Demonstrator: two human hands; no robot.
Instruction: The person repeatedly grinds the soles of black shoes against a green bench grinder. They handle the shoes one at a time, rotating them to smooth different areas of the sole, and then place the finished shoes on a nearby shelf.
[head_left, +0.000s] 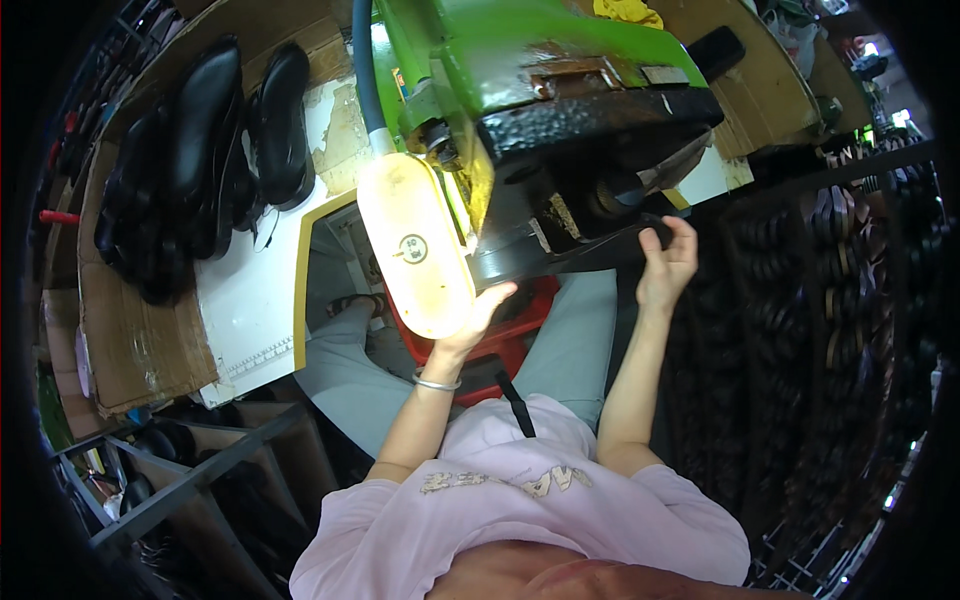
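Note:
A long, dark, glossy piece that looks like a black shoe sole [508,263] lies across the lower front of a green machine [580,45]. My left hand [478,315] has its thumb against the near left end of it; the other fingers are hidden behind the pale oval lamp head [415,245]. At the far right end, my right hand [668,262] pinches the piece between thumb and curled fingers. The middle of the piece merges with the machine's black underside, so where they touch cannot be made out.
Black shoe soles [205,140] are heaped in a cardboard box [150,355] on the white table [250,300] at left. A red stool [500,345] is under me. Racks of dark soles [780,290] stand at right; a metal-framed shelf [195,475] stands at lower left.

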